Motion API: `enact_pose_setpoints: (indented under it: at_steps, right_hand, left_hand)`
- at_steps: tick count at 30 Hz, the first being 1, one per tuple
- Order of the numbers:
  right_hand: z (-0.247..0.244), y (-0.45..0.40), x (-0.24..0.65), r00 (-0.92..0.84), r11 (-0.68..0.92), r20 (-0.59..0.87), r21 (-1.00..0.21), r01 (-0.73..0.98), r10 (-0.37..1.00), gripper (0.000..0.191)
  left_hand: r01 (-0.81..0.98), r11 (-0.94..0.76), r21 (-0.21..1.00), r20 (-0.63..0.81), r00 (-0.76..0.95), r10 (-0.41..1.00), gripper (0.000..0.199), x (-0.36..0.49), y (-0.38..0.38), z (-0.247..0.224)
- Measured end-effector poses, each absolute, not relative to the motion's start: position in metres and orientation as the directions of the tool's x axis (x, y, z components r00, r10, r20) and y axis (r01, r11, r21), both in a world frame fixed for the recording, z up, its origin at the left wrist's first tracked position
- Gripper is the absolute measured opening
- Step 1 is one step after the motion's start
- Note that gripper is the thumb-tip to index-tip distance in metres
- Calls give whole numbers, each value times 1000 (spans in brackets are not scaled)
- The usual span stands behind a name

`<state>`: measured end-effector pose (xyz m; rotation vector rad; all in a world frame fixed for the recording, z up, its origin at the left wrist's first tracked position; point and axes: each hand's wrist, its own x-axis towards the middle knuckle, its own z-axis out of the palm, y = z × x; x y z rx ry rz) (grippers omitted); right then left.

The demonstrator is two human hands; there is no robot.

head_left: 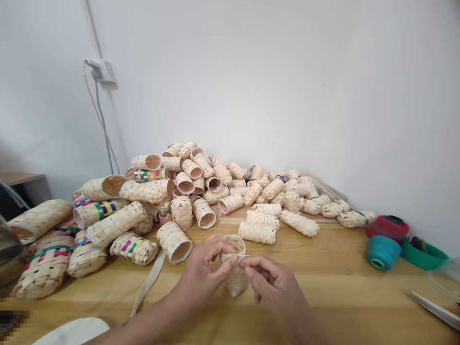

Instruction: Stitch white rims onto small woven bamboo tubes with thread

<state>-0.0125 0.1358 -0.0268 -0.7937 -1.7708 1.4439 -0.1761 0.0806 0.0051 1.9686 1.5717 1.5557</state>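
A small woven cylinder (236, 282) of pale strips stands tilted at the front middle of the table, its open rim facing up. My left hand (204, 268) grips this rim from the left, thumb outside and fingers at the edge. At the right side of the rim, my right hand (271, 282) has thumb and forefinger pinched together, with the other fingers curled. Whatever thin thing lies between those fingertips is too small to make out. A pale flat strip (149, 282) runs along the table beside my left forearm.
Many woven cylinders (117, 223) are heaped across the back and left of the wooden table (345, 297). At the right are a blue thread spool (384, 252), a red spool (388, 229), a green ring-shaped roll (424, 254) and scissors (433, 306). A white round object (74, 333) lies front left.
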Motion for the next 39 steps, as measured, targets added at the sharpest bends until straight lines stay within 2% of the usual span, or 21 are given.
enact_pose_setpoints:
  at_steps: [7, 13, 16, 20, 23, 34, 37, 39]
  right_hand:
    - [-25, 133, -13, -585, 173, 149, -985, -15, 797, 33]
    - [-29, 134, -15, -593, 146, 137, -989, -34, 793, 34]
    - [-30, 133, -17, -582, 141, 135, -989, -36, 802, 33]
    - [-27, 130, -18, -582, 163, 151, -986, -33, 799, 34]
    - [-23, 127, -18, -572, 199, 175, -980, -21, 801, 34]
    - [-23, 125, -13, -555, 345, 257, -937, 58, 791, 30]
    - [-23, 127, -13, -534, 367, 277, -928, 67, 799, 28]
    - [-22, 130, -13, -523, 323, 249, -945, 55, 815, 28]
  left_hand:
    - [591, -396, 703, 563, -122, 817, 18, -177, 80, 3]
    - [613, -404, 679, 580, -111, 807, 17, -176, 81, 3]
    - [695, -426, 579, 638, -62, 767, 17, -176, 80, 3]
    - [822, -465, 330, 754, 67, 653, 17, -177, 77, 0]
    - [852, -481, 205, 801, 136, 583, 15, -177, 76, -3]
    - [839, -540, 71, 815, 264, 516, 15, -172, 73, -2]
    - [853, -522, -11, 791, 327, 517, 17, -174, 73, -3]
    - [860, -504, -79, 773, 372, 514, 20, -177, 74, -3]
